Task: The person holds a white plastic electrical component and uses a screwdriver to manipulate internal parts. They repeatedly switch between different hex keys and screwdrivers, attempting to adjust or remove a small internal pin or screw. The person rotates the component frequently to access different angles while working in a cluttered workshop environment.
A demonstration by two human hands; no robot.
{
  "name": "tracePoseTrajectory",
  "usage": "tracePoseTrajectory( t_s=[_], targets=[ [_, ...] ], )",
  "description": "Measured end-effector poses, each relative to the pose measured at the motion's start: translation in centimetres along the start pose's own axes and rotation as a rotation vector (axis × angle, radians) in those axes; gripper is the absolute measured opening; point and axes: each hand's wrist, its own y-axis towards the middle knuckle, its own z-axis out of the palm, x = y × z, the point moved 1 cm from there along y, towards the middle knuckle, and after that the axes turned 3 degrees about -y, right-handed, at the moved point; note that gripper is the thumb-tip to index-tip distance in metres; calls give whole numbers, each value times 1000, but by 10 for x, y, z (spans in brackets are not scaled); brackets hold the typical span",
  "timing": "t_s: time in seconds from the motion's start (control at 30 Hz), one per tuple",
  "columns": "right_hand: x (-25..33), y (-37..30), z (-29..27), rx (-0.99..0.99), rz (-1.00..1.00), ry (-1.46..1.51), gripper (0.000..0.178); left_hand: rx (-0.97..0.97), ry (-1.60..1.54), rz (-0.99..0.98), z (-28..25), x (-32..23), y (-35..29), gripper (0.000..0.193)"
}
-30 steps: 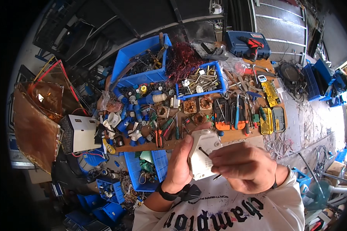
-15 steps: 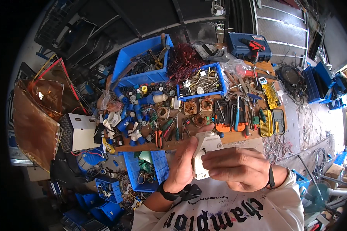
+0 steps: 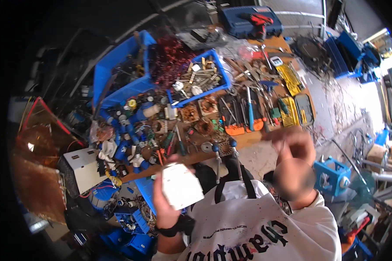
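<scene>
White and washed out by glare, a flat-sided housing (image 3: 181,186) sits in the left hand (image 3: 164,204), in front of the bench's near edge and over the person's lap. Its broad face is turned up toward the camera. The long axis runs slantwise, from upper left to lower right: the narrower, clipped end points away toward the bench, and the wider, straight end points back toward the person's shirt (image 3: 231,222). The left hand is clamped on the housing, with the palm and fingers along its left side and a fingertip showing past the far end.

Well apart from it, the right hand (image 3: 292,145) is off to the right, beyond the bench corner, with its fingers curled. Motion blurs that hand, so I cannot tell whether the fingertips meet or grip anything small.

Between the two hands stand two metal rods (image 3: 218,167) topped with blue balls. Behind them, on the wooden bench (image 3: 248,140), are a blue-handled tool (image 3: 250,113), a blue tray (image 3: 202,97) of metal fittings and a yellow case (image 3: 289,80).
</scene>
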Motion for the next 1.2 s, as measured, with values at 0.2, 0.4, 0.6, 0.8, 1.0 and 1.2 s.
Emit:
tracePoseTrajectory(
  t_s=[0.2,0.4,0.6,0.8,1.0,1.2],
  targets=[
    [-184,-23,-100,-206,879,-16,12,-491,203,134,-115,-4,-2,50],
    [-298,-72,-131,-173,1028,-67,11,-506,87,2,-172,13,-20,46],
    [-353,-52,-123,-86,851,-494,12,-677,343,-25,-178,25,-27,49],
    [-376,-50,-121,22,803,-702,17,-832,447,24,-185,43,-22,53],
    [-357,-47,-106,73,597,-902,20,-718,99,-172,-198,48,-16,49],
    [-336,-51,-71,281,550,-866,20,-741,82,-167,-193,58,-14,49]
  ],
)
